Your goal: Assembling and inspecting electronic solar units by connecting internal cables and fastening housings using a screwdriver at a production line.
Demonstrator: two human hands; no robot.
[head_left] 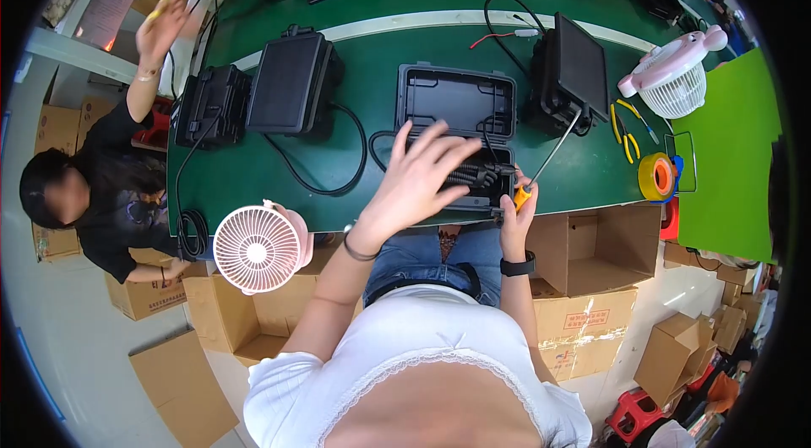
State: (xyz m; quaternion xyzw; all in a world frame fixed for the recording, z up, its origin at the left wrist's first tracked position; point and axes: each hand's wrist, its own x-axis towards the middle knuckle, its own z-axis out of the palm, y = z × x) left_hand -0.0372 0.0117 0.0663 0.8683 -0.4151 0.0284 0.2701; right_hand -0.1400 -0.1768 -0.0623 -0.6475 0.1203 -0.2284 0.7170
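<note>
Screwdriver work at an open black case

The right hand (513, 224) is clenching its grip on a screwdriver (545, 162) with an orange handle, its shaft slanting up past the open black case (456, 102) on the green worktop (380, 51); the left hand (418, 178) is hovering spread and released over the case's coiled cable (473, 175).

Green table (439, 43) with a white stripe (405, 23), black open case (457, 137) on it, an orange-handled screwdriver (535, 176), yellow tape roll (656, 177), pale pink fans (256, 248), brown cardboard boxes (583, 313) below.
</note>
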